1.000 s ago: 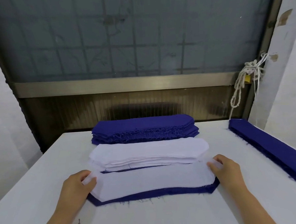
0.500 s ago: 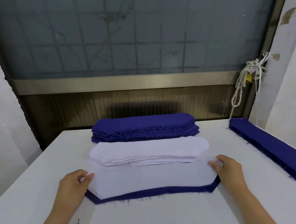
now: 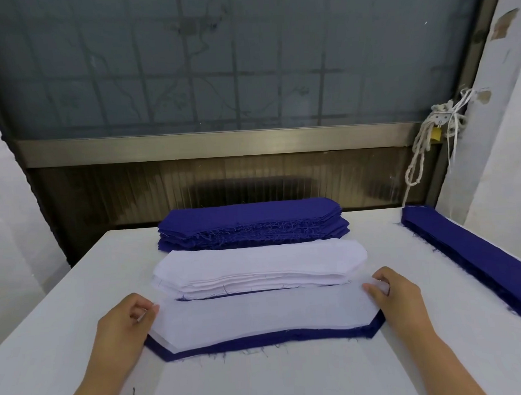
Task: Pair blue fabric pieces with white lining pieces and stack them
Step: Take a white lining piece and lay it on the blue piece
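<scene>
A white lining piece (image 3: 259, 316) lies on a blue fabric piece (image 3: 269, 340), whose edge shows along the front and both ends. My left hand (image 3: 121, 325) pinches the lining's left end. Its right end is pinched by my right hand (image 3: 397, 299). Behind them sits a stack of white lining pieces (image 3: 256, 265), and farther back a stack of blue fabric pieces (image 3: 251, 225).
The white table (image 3: 278, 380) carries everything. A long pile of blue fabric strips (image 3: 480, 261) runs along the table's right edge. A rope and padlock (image 3: 431, 134) hang at the back right by the window frame.
The white lining piece has shifted slightly toward the back over the blue piece, so more blue edge shows in front. Both hands stayed at its ends.
</scene>
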`<state>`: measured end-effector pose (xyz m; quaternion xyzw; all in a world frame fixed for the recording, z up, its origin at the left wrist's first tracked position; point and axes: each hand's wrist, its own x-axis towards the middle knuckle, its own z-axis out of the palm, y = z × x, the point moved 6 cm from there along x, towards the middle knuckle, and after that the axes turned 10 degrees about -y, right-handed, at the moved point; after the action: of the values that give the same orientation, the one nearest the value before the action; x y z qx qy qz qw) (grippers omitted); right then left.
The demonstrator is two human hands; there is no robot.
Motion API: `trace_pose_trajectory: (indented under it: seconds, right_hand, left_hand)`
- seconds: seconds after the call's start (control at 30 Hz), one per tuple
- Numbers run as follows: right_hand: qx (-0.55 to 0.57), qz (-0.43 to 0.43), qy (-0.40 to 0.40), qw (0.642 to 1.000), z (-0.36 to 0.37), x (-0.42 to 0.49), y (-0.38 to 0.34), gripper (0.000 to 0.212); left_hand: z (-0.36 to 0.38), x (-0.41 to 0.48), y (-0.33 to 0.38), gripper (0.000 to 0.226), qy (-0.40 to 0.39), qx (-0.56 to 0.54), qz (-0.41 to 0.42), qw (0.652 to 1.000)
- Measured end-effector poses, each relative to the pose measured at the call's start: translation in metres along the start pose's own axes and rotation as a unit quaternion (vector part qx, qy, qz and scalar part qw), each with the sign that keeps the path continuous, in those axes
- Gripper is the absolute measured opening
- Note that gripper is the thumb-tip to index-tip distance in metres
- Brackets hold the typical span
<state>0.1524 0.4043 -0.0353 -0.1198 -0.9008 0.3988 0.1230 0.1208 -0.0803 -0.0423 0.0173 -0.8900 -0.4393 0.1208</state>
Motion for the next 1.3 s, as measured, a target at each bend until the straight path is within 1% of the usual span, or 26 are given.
trace_pose_trajectory:
  seconds: [0.1,0.23,0.4,0.77,1.0,1.1,1.2,1.27,1.3]
  right_hand:
    - [-0.040,-0.002,-0.011,0.999,0.002,0.000,-0.003,0.012]
    - [-0.010,0.009,-0.003,1.000,0.000,-0.001,-0.003,0.019]
    - [0.030,0.007,0.009,0.999,0.000,-0.002,0.000,0.009]
    - [0.036,-0.014,0.039,0.998,-0.002,0.001,0.006,0.011]
    - [0.010,-0.026,0.051,0.998,-0.004,0.000,0.004,0.015]
    - [-0.025,-0.030,0.042,0.998,-0.002,0.001,0.005,0.014]
    - [-0.027,-0.019,0.026,0.999,0.001,0.003,0.008,0.016]
    - [-0.048,-0.014,0.021,0.999,0.003,0.004,0.009,0.015]
    - [-0.068,-0.012,0.020,0.997,0.004,0.004,0.010,0.019]
  left_hand:
    - [-0.001,0.000,-0.001,0.017,0.006,0.007,0.007,1.000]
    - [0.000,0.000,-0.002,0.018,0.004,-0.001,0.008,1.000]
    - [0.000,0.000,-0.004,0.020,0.007,-0.015,0.003,1.000]
    - [-0.005,-0.001,-0.001,0.019,0.037,0.005,-0.003,0.999]
    - [-0.006,-0.001,-0.001,0.017,0.052,0.015,-0.001,0.999]
    - [-0.003,-0.001,-0.001,0.019,0.033,0.028,0.003,0.999]
    - [0.000,-0.001,0.000,0.022,0.011,0.049,0.014,0.999]
    - [0.002,-0.001,0.001,0.018,-0.005,0.058,0.019,0.998]
    - [0.002,-0.001,0.001,0.018,-0.015,0.062,0.019,0.998]
